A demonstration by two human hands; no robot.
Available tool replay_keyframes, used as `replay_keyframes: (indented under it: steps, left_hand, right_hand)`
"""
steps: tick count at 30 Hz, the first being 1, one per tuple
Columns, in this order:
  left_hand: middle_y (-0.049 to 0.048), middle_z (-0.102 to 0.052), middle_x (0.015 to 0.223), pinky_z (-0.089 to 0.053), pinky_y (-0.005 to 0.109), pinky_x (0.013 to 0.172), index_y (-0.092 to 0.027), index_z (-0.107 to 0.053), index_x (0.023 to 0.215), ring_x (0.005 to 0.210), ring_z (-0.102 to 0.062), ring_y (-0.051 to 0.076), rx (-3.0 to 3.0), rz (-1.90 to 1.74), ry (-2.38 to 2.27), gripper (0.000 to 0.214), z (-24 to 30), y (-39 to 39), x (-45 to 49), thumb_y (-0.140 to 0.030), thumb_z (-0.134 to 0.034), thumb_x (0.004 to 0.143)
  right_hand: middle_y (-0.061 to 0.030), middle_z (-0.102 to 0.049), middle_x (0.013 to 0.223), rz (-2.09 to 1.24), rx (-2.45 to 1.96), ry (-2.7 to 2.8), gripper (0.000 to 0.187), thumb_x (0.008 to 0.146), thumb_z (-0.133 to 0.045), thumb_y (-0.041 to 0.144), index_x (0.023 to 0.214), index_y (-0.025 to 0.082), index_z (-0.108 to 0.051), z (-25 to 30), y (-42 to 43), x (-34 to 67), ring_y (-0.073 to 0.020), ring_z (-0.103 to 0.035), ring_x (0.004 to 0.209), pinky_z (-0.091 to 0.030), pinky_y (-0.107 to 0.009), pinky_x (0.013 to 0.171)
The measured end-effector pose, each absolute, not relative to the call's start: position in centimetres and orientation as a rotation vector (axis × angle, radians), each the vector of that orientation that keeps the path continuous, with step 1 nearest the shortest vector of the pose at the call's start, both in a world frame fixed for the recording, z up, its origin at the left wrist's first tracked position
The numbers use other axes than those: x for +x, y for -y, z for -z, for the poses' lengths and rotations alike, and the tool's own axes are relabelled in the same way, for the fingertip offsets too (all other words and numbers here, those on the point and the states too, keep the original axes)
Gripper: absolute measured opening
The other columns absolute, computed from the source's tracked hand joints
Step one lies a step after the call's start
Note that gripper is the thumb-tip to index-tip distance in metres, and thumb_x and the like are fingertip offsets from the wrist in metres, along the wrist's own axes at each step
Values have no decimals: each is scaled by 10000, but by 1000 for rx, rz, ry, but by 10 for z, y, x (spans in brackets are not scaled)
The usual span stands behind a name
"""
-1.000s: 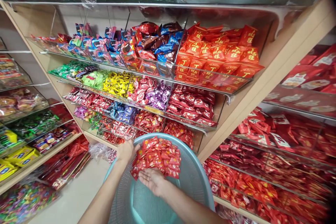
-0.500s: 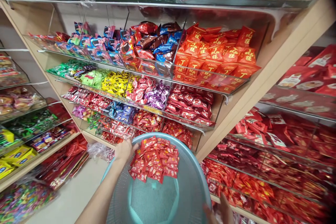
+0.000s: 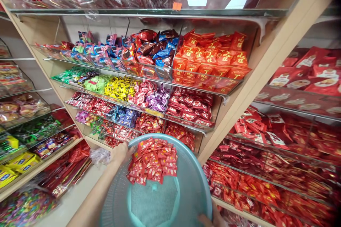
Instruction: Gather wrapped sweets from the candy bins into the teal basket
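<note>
A round teal plastic basket [image 3: 191,170] with a perforated bottom is held out in front of me, tilted so its inside shows. Small red candy packets [image 3: 154,161] lie in a heap at its far side. My left hand [image 3: 121,153] is closed on the rim at the upper left, its fingertips partly hidden. At the lower right, my right hand [image 3: 213,218] grips the rim, with fingers inside and the rest outside; the frame's bottom edge cuts it off.
Ahead stands a wooden shelf unit with clear bins of yellow candies [image 3: 118,88], purple candies [image 3: 157,97] and orange-red snack bags [image 3: 210,56]. The basket's far rim is close to the lowest bins. More shelves with red packets [image 3: 255,188] are on the right. Bagged colourful sweets [image 3: 26,202] lie lower left.
My right hand has come from beside the basket onto its rim. The basket has shifted slightly left in view, and my view has tilted up a little.
</note>
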State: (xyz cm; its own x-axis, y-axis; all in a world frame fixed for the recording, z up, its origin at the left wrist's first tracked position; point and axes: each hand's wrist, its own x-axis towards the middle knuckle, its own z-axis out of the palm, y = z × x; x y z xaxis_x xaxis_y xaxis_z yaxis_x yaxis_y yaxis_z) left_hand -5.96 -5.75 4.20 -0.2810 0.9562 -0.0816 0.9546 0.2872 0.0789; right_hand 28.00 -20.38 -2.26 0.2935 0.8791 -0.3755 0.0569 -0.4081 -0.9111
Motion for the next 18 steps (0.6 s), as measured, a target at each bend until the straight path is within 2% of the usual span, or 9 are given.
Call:
replay_keyframes:
  steps: [4,8,13,18]
  left_hand:
    - [131,-631,826,-402,292,612,-170,-552,834,798,-587,248,1794,-38,-2358,459,-48,68,-73,-546,-311,731]
    - [83,-617,690,-373,248,537,-172,-550,673,676,-587,209,1765,-139,-2270,459,-51,83,-88,-581,-343,693]
    - [-1,-554,559,-347,224,492,-174,-522,609,583,-553,173,1624,-396,-2109,448,-49,117,-88,-593,-371,660]
    - [-22,-499,482,-362,237,498,-202,-452,551,538,-536,170,1429,-507,-2163,412,-32,163,-66,-588,-365,666]
  right_hand:
    - [-64,-625,927,-1178,-1684,917,600,512,-490,220,1106,138,-483,5,191,282,-234,-547,862,-438,-281,733]
    - [-73,-626,903,-1299,-1534,967,585,523,-446,185,1106,142,-489,-16,175,286,-208,-566,782,-444,-288,698]
    - [-38,-627,721,-1613,-1441,974,623,542,-415,165,1164,187,-442,-38,141,305,-164,-554,529,-444,-283,524]
    - [14,-561,552,-1628,-1475,1133,604,559,-432,170,1163,188,-439,-48,106,318,-131,-489,418,-404,-249,434]
